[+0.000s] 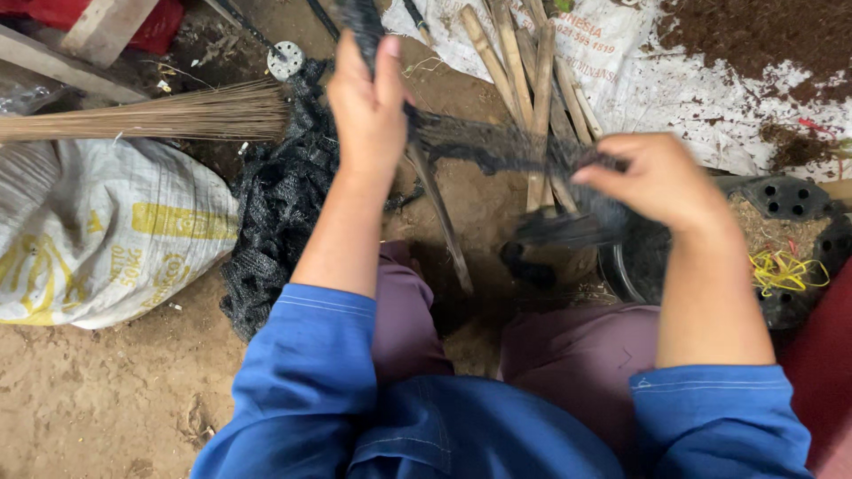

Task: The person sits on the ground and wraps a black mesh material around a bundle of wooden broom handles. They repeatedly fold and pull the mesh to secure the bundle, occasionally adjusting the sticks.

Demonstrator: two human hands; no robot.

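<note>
Under your hands lies the heap of black mesh netting (280, 213), and a twisted strip of it runs between both grips. Behind the strip lies a bundle of pale bamboo sticks (532, 80). Your left hand (368, 111) is closed around the strip, thumb up. Your right hand (661, 182) pinches the other end with fingers together; this part is blurred.

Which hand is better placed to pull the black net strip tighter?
Probably the right hand: it pinches the black net strip at its free end, while the left hand grips it upright, anchoring it.
</note>
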